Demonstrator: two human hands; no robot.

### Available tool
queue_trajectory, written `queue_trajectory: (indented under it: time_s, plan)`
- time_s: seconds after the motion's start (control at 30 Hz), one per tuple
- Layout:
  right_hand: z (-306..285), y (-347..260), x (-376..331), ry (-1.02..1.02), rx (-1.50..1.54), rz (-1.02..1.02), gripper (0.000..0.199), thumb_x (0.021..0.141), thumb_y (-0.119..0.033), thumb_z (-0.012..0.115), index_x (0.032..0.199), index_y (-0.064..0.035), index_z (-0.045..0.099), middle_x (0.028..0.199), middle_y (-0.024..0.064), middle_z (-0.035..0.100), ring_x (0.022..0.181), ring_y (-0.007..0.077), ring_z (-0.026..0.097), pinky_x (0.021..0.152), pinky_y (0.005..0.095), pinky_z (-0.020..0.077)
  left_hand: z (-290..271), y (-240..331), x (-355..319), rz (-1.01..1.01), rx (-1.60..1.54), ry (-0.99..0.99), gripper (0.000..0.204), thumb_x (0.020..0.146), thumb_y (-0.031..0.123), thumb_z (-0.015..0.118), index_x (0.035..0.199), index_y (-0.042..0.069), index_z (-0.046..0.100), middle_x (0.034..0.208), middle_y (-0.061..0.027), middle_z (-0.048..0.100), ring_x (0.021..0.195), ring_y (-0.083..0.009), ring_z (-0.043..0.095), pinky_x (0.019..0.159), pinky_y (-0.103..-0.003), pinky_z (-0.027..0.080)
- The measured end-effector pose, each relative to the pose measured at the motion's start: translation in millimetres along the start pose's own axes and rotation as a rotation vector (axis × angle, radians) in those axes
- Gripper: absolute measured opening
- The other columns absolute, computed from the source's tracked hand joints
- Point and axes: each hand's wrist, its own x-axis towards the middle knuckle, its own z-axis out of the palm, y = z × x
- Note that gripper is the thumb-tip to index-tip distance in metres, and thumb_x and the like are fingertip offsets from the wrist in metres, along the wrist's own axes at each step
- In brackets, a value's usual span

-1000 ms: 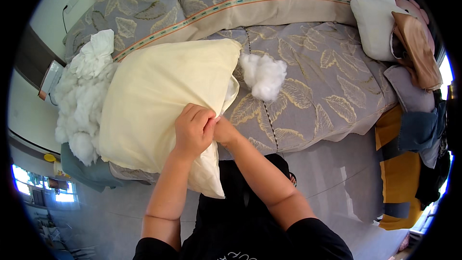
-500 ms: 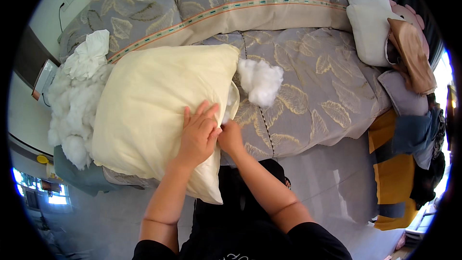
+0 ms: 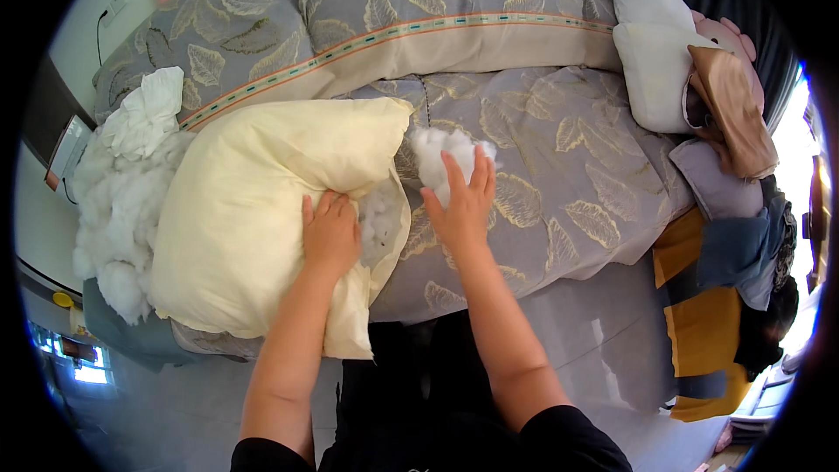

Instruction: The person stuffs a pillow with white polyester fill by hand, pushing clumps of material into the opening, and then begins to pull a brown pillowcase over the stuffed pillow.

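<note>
A cream pillow cover point(image 3: 236, 210), plump with filling, lies on the bed. White stuffing point(image 3: 379, 218) shows inside its gaping right-hand end. My left hand point(image 3: 332, 236) presses down on the cover beside that opening, its fingers laid on the fabric and denting it. To the right of the cover, my right hand point(image 3: 463, 210) is open with its fingers spread. It reaches toward a loose tuft of white fiberfill point(image 3: 433, 157), its fingertips overlapping the near side of the tuft in view; whether they touch it I cannot tell.
A large heap of fiberfill point(image 3: 127, 201) sits left of the cover, with a crumpled white cloth point(image 3: 149, 114) on top. The grey leaf-patterned bedspread point(image 3: 559, 157) extends behind and right. Pale pillows point(image 3: 655, 70), a brown satin cover point(image 3: 730, 109) and folded textiles point(image 3: 738, 249) stand at the right.
My right hand has left the cover's edge and moved up and right to the loose tuft, fingers spreading. The cover's end has opened wider, showing the stuffing. My left hand has shifted slightly left.
</note>
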Motion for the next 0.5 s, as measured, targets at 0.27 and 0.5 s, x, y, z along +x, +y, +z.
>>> queue_trajectory:
  time_s: [0.27,0.5]
  plan:
    - [19.3,57.7,-20.3,-0.271,0.370,0.109,0.031,0.060,-0.004,0.071,0.090,-0.0117,0.066,0.116,0.0174,0.055,0.105,0.0366,0.052,0.086,0.0399,0.0448,-35.3,31.6,-2.5,0.074,-0.714,0.162,0.051,0.073,0.018,0.073,0.118,0.006,0.053,0.122,-0.0132,0.055,0.129,-0.0305,0.036,0.108,-0.050,0.021]
    - [-49.5,21.7,-35.1,-0.246,0.932,0.088,0.030,0.062,0.003,0.068,0.089,-0.0087,0.066,0.111,0.0114,0.060,0.104,0.0258,0.058,0.087,0.0317,0.0450,-43.8,80.0,19.4,0.000,-1.564,-0.279,0.089,0.066,0.013,0.082,0.139,0.003,0.032,0.119,-0.0118,0.054,0.110,-0.0215,0.053,0.090,-0.033,0.045]
